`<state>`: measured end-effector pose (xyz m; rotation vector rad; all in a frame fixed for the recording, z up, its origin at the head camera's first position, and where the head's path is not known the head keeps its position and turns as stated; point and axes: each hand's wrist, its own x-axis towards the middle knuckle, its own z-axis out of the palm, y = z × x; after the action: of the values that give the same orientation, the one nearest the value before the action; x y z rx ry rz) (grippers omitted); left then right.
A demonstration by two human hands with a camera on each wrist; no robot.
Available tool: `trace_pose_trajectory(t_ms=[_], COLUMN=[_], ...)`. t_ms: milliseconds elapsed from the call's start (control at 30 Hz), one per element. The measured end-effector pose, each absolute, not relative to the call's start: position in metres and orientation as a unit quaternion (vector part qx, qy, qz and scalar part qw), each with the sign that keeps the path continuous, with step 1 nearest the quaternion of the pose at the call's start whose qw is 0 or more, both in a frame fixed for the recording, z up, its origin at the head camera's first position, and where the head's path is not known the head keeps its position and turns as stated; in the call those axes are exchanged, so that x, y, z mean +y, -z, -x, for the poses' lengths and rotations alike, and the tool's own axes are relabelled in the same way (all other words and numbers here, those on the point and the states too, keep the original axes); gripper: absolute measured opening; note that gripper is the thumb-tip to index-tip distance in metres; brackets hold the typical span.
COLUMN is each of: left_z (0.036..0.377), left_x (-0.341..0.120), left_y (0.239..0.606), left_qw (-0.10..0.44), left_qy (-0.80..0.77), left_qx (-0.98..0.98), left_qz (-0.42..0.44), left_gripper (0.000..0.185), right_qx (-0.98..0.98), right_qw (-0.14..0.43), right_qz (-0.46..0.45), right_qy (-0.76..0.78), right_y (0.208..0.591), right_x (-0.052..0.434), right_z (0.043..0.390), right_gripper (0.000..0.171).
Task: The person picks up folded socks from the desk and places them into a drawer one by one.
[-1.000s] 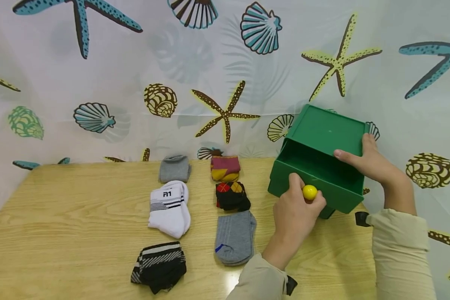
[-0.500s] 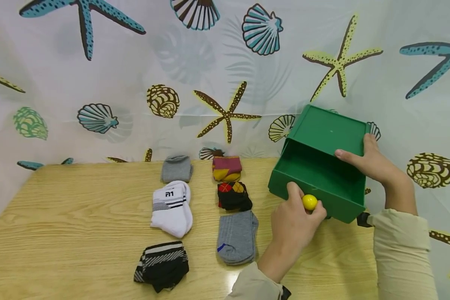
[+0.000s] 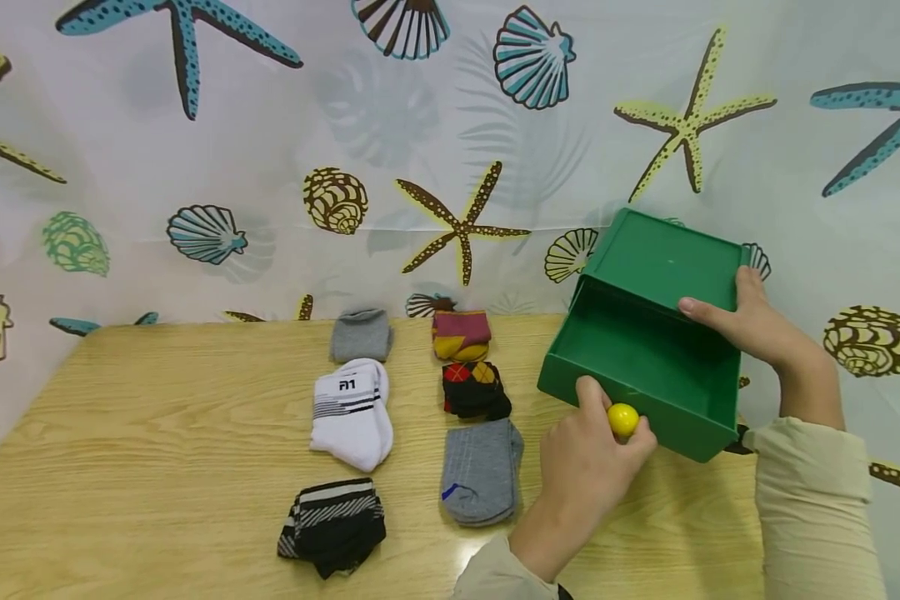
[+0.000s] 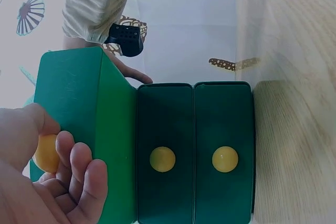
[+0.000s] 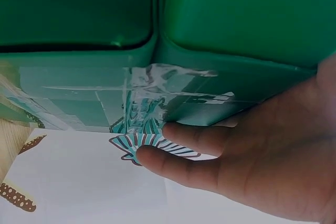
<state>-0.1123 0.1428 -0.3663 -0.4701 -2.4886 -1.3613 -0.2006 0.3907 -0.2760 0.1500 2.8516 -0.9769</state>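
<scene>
A green plastic drawer cabinet (image 3: 671,258) stands tilted in view at the table's back right. Its top drawer (image 3: 690,429) is pulled out, and nothing shows inside. My left hand (image 3: 585,467) grips that drawer's yellow round knob (image 3: 622,419) with curled fingers, as the left wrist view also shows. Two lower drawers with yellow knobs (image 4: 163,159) are closed there. My right hand (image 3: 768,333) rests on the cabinet's right edge, thumb on the top. In the right wrist view its fingers (image 5: 184,169) reach straight along the taped green side.
Folded socks lie in two columns left of the cabinet: grey (image 3: 362,335), white (image 3: 352,417) and black striped (image 3: 333,525), then maroon-yellow (image 3: 461,335), black argyle (image 3: 476,390) and grey (image 3: 482,471). A patterned curtain (image 3: 270,125) hangs behind the wooden table (image 3: 157,458).
My left hand has drawn the top drawer further out toward me, showing more of its inside. The right hand keeps its place on the cabinet. The head view has shifted slightly.
</scene>
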Motion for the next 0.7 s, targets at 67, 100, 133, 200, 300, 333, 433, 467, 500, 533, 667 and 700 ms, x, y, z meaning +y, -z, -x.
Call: trace_pose_trajectory(t_ms=[67, 100, 133, 200, 300, 333, 433, 467, 500, 533, 667, 700], left_z=[0.112, 0.111, 0.111, 0.111, 0.11, 0.109, 0.106, 0.105, 0.104, 0.102, 0.097, 0.096], left_x=[0.14, 0.139, 0.138, 0.135, 0.131, 0.129, 0.121, 0.117, 0.113, 0.107, 0.075, 0.065], left_y=[0.367, 0.367, 0.367, 0.367, 0.366, 0.365, 0.358, 0.355, 0.351, 0.347, 0.328, 0.323], left_qw=[0.133, 0.135, 0.136, 0.139, 0.138, 0.133, 0.108, 0.099, 0.087, 0.076, 0.045, 0.037], left_qy=[0.466, 0.463, 0.459, 0.447, 0.424, 0.419, 0.402, 0.4, 0.399, 0.401, 0.447, 0.461], left_qx=[-0.86, -0.862, -0.864, -0.871, -0.882, -0.885, -0.894, -0.895, -0.896, -0.896, -0.873, -0.866], left_qz=[0.159, 0.157, 0.155, 0.152, 0.152, 0.154, 0.164, 0.169, 0.173, 0.176, 0.19, 0.189], left_gripper=[0.04, 0.041, 0.041, 0.041, 0.042, 0.042, 0.039, 0.036, 0.033, 0.03, 0.024, 0.022], right_qx=[0.943, 0.943, 0.943, 0.942, 0.942, 0.943, 0.946, 0.948, 0.949, 0.951, 0.958, 0.96], right_qw=[0.064, 0.066, 0.065, 0.065, 0.067, 0.068, 0.076, 0.08, 0.082, 0.086, 0.096, 0.096], right_qz=[-0.049, -0.048, -0.045, -0.041, -0.035, -0.034, -0.03, -0.029, -0.026, -0.024, -0.018, -0.018], right_qy=[0.322, 0.323, 0.324, 0.326, 0.327, 0.325, 0.314, 0.308, 0.302, 0.295, 0.268, 0.263], right_y=[0.277, 0.278, 0.278, 0.279, 0.278, 0.278, 0.276, 0.275, 0.274, 0.273, 0.268, 0.267], right_x=[0.389, 0.388, 0.388, 0.387, 0.387, 0.387, 0.389, 0.389, 0.389, 0.39, 0.391, 0.391], right_z=[0.202, 0.202, 0.203, 0.204, 0.205, 0.205, 0.204, 0.203, 0.203, 0.202, 0.201, 0.2], right_gripper=[0.114, 0.114, 0.114, 0.114, 0.113, 0.112, 0.112, 0.112, 0.112, 0.112, 0.112, 0.112])
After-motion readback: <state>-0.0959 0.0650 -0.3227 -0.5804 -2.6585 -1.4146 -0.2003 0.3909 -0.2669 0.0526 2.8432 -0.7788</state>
